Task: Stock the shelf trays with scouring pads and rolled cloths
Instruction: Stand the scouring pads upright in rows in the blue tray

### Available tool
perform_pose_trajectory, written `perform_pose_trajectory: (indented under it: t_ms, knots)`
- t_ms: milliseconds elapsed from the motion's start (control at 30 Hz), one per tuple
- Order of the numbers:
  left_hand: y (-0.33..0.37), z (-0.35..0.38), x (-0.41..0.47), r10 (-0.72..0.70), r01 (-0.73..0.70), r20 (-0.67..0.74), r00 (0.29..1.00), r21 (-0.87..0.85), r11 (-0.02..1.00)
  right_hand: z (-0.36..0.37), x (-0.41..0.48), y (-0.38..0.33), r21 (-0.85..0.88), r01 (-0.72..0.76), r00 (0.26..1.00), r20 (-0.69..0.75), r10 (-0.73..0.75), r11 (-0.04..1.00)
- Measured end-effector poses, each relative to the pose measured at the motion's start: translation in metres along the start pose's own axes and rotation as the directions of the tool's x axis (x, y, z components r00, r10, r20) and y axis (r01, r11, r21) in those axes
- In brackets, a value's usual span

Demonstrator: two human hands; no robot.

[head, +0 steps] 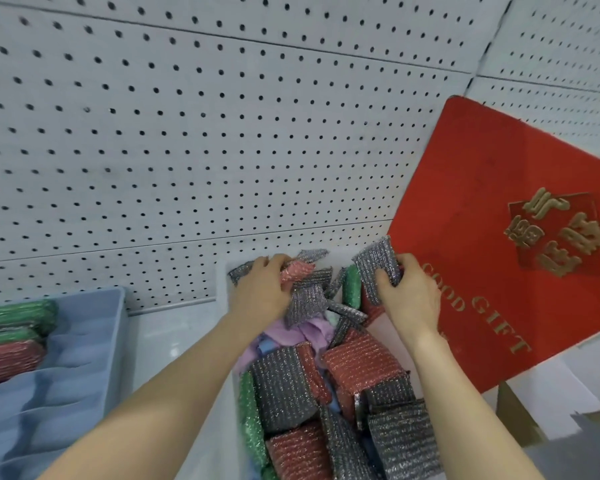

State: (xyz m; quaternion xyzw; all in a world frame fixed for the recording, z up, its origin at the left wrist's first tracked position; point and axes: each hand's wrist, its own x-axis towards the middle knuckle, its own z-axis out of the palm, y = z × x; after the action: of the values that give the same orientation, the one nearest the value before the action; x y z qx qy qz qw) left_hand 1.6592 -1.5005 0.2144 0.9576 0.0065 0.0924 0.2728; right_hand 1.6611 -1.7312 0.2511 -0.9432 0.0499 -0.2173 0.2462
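A white bin (226,403) in the middle holds several glittery scouring pads in silver, red and green, with a purple cloth (309,329) among them. My left hand (260,289) is pressed into the far end of the pile, fingers curled on a pink pad (297,271). My right hand (407,292) pinches a silver scouring pad (374,265) and holds it upright above the bin's far right corner. A blue divided tray (94,348) at the left holds green and red pads (11,341) in its back slots.
White pegboard (222,133) backs the shelf. A red mat (499,237) with gold "GOOD GIFT" lettering leans at the right, just behind my right hand. A cardboard box (520,420) sits at the lower right. Bare white shelf (174,337) lies between tray and bin.
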Motion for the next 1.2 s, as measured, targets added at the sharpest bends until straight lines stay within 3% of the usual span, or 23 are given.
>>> perform_pose_trajectory:
  t_ms: [100,200,267,433,733,1000,1200]
  knots:
    - [0.004,0.015,0.001,0.079,-0.079,0.011,0.997,-0.022,0.997,0.004,0.0,-0.001,-0.045,0.037,0.999,-0.011,-0.038,0.998]
    - [0.014,0.03,0.003,0.101,-0.111,0.277,0.956,0.02,0.994,0.006,0.003,0.003,-0.021,-0.008,0.999,-0.033,0.007,1.0]
    - [0.021,0.039,0.002,0.054,-0.082,0.364,0.93,0.062,0.995,0.006,0.006,0.009,0.004,-0.045,0.999,-0.023,0.045,0.999]
    - [0.026,0.041,0.006,0.072,-0.079,0.118,0.99,0.049,0.996,0.005,0.006,0.018,0.051,-0.028,1.0,0.013,0.027,0.998]
    - [0.007,-0.043,-0.028,-0.075,0.067,-0.003,0.997,-0.395,0.916,0.014,0.006,-0.023,0.189,0.035,0.986,0.154,-0.064,0.981]
    - [-0.073,-0.097,-0.1,-0.316,0.236,-0.007,0.949,-0.652,0.721,0.041,-0.041,-0.111,0.252,0.088,0.96,0.238,-0.15,0.964]
    - [-0.144,-0.159,-0.159,-0.467,0.236,-0.144,0.872,-0.712,0.661,0.057,-0.088,-0.191,0.384,0.132,0.912,0.315,-0.264,0.914]
